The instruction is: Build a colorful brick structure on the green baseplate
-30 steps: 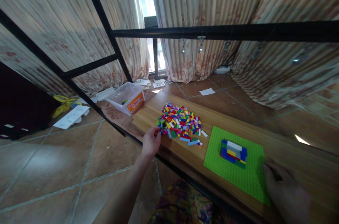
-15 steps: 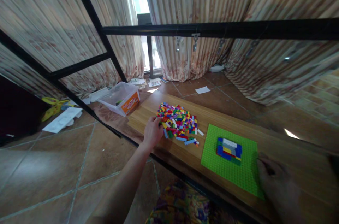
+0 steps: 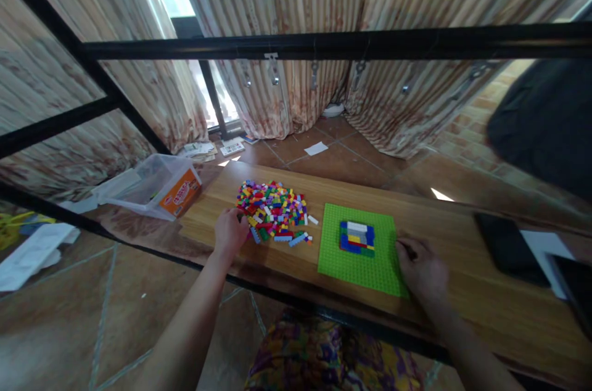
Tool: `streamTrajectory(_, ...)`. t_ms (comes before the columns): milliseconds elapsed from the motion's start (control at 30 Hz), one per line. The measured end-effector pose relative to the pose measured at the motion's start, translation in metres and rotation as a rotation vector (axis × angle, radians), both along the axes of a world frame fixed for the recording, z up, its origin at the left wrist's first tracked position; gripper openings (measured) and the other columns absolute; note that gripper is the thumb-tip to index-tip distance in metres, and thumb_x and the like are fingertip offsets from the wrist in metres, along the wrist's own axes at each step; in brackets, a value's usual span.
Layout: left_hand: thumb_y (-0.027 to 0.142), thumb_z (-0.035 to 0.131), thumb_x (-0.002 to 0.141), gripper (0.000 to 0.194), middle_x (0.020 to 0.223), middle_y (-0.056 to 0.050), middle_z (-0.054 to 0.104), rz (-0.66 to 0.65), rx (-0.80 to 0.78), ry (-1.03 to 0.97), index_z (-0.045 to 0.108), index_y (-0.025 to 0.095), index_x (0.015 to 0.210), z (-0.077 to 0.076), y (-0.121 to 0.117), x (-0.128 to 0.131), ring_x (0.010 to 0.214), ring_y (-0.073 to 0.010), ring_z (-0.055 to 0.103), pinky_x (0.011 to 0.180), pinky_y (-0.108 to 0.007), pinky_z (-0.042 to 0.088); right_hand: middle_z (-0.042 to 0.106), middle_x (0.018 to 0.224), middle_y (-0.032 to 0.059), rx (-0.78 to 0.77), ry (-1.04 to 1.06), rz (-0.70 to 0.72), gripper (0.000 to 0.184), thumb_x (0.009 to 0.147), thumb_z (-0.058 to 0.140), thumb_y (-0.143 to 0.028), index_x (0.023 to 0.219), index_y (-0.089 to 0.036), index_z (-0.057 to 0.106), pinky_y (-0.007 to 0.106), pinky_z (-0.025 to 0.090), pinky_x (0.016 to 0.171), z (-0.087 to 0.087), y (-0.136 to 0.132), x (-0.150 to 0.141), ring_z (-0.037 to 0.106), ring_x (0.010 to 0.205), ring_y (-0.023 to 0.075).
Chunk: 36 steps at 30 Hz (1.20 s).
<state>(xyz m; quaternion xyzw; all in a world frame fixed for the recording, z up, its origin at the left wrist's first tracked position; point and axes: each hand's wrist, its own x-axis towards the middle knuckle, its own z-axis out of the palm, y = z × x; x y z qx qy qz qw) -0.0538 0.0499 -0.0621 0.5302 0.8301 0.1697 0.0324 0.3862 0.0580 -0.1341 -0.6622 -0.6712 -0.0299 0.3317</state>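
A heap of small colourful building bricks [image 3: 272, 209] lies on the wooden bench. My left hand [image 3: 231, 234] is at the heap's near left edge, its fingers curled together; a small dark spot shows at the fingertips, too small to name. To the right lies a green baseplate [image 3: 337, 267], carrying a low rectangular build [image 3: 357, 239] of blue, white, grey, yellow, red and green bricks. Beside the plate's right edge rests my right hand [image 3: 422, 267], closed, with fingertips by the rim. Whatever it may hold is hidden.
Past the bench's left end stands a clear plastic box [image 3: 160, 184] with an orange label. A black phone-like object [image 3: 511, 248], white paper [image 3: 543, 252] and a dark device [image 3: 576, 286] lie at the right. A black metal rail [image 3: 324, 44] crosses above the bench.
The view has swung to the right, bringing the dark objects at the bench's right end into sight. My left hand has reached slightly closer into the brick heap; my right hand stays beside the baseplate.
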Motion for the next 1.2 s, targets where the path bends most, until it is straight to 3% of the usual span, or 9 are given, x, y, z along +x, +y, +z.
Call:
streamTrajectory(300,0.027,0.048,0.086,0.024,0.097,-0.01,0.069,-0.012,0.095,-0.138,0.068,0.015,0.094,0.0,0.004,0.003,0.09,-0.0231,0.063,0.081,-0.033,0.049,0.067,0.094,0.0094,0.002,0.038,0.027,0.035,0.087,0.048,-0.046,0.089,-0.018,0.07,0.034,0.049,0.075,0.0,0.001,0.001,0.062,0.082,0.0212)
streamTrajectory(500,0.022,0.055,0.082,0.018,0.087,-0.004,0.071,-0.151,0.157,-0.397,0.068,0.017,0.093,-0.006,0.012,0.015,0.078,-0.0168,0.065,0.075,-0.028,0.051,0.068,0.091,0.0083,0.0,0.005,0.006,0.034,0.087,0.049,-0.044,0.088,-0.019,0.071,0.033,0.049,0.071,0.0,0.001,0.001,0.062,0.079,0.0213)
streamTrajectory(700,0.015,0.05,0.084,0.028,0.096,-0.002,0.072,-0.199,0.182,-0.439,0.067,0.019,0.106,-0.011,0.017,0.014,0.087,-0.0153,0.067,0.081,-0.027,0.053,0.068,0.092,0.008,0.009,0.001,-0.002,0.034,0.087,0.048,-0.045,0.087,-0.019,0.071,0.032,0.048,0.07,0.0,0.0,0.002,0.063,0.08,0.0214)
streamTrajectory(1000,0.006,0.045,0.079,0.034,0.107,-0.008,0.067,-0.251,0.136,-0.142,0.069,0.018,0.099,-0.01,-0.003,-0.005,0.103,-0.0218,0.06,0.097,-0.035,0.046,0.068,0.091,0.008,0.007,-0.024,-0.017,0.035,0.087,0.048,-0.045,0.088,-0.019,0.071,0.031,0.047,0.067,0.002,-0.001,0.001,0.063,0.079,0.0215)
streamTrajectory(1200,0.008,0.048,0.079,0.033,0.107,-0.009,0.066,-0.332,0.022,0.117,0.068,0.018,0.102,-0.008,0.0,-0.002,0.104,-0.0238,0.057,0.098,-0.037,0.043,0.067,0.091,0.0076,-0.006,-0.036,-0.031,0.035,0.087,0.049,-0.045,0.088,-0.019,0.071,0.031,0.047,0.066,0.0,-0.001,0.002,0.062,0.079,0.021)
